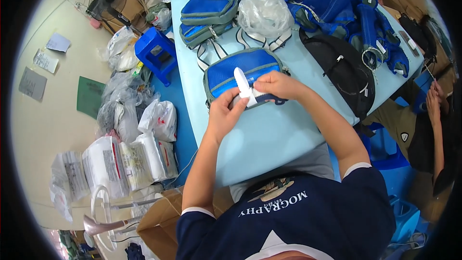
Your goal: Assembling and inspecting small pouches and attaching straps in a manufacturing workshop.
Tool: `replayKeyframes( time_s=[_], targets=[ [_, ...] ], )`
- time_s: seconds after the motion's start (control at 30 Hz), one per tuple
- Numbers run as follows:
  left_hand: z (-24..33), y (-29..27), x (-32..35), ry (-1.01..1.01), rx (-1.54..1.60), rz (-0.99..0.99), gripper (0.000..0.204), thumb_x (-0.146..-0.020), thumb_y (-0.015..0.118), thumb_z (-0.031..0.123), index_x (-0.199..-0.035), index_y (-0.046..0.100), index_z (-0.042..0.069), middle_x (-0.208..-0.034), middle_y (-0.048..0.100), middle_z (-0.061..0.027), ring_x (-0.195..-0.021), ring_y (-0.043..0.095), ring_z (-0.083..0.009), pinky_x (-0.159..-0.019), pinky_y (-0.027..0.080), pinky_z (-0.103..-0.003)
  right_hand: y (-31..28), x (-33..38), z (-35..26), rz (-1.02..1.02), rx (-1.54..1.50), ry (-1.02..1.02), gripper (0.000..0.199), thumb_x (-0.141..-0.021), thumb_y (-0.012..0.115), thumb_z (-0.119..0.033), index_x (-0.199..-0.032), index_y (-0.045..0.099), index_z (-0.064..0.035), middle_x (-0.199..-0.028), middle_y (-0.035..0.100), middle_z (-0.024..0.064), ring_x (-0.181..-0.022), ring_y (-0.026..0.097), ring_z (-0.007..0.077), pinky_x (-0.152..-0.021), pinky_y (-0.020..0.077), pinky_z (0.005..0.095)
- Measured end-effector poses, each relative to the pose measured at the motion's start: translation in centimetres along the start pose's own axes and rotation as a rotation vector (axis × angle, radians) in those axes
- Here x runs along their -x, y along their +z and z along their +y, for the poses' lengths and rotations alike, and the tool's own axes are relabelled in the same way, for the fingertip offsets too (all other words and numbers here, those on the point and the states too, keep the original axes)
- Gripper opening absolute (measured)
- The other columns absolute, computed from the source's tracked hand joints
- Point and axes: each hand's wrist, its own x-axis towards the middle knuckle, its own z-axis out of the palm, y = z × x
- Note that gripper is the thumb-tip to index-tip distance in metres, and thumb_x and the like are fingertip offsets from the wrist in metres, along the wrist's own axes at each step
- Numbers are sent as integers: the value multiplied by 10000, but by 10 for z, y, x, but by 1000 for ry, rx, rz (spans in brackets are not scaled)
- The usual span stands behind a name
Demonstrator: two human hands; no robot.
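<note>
A blue bag with grey trim (231, 67) lies on the light blue tabletop in front of me. Over its near edge, my left hand (225, 111) pinches a white strip with a rounded end (241, 82) between thumb and fingers. My right hand (278, 85) is closed beside the strip, against the front of the bag. What its fingertips grip is hidden. Black-and-white striped straps (203, 58) run from the bag's far side.
Beyond lie another blue-grey bag (208, 10), a clear plastic bag (265, 15) and a heap of blue bags (332, 0). A black backpack (337, 67) is at right. Blue stools (156, 53) flank the table (260, 149). Another person's hand (435, 98) shows far right.
</note>
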Motion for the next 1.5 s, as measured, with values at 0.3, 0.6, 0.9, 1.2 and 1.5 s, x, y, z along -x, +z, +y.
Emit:
replayKeyframes(
  time_s=[0.3,0.6,0.9,1.2,1.5],
  targets=[
    [-10,6,20,324,-292,-15,270,-738,713,89,-973,605,12,-991,594,-81,-897,583,-173,-701,488,-267,24,25,30,104,270,-382,196,-784,639,-135,-949,638,-30,-869,620,72,-775,590,172,-689,452,288],
    [2,17,2,-179,-48,62,207,-790,683,191,-764,639,-9,-634,586,-22,-572,497,-70,-499,387,-234,41,30,22,364,530,-597,213,-743,667,-107,-943,623,-46,-937,613,80,-832,585,235,-719,460,327],
    [-2,24,2,-217,197,151,137,-803,674,133,-736,645,17,-636,556,26,-567,440,-32,-496,340,-209,59,42,20,679,1107,-886,234,-677,613,-86,-908,622,-54,-928,570,44,-876,562,208,-703,456,311],
    [-5,31,8,-212,289,166,79,-810,659,89,-770,646,23,-678,570,32,-587,447,-28,-515,341,-192,52,30,15,592,1160,-975,165,-681,572,-113,-832,583,-46,-831,531,27,-827,522,182,-641,435,290],
    [-15,37,13,-141,283,250,32,-803,657,49,-791,644,22,-726,579,33,-624,477,-34,-557,380,-192,53,29,32,551,934,-834,103,-722,574,-105,-813,565,-56,-794,537,50,-790,530,219,-646,426,319]
  ],
)
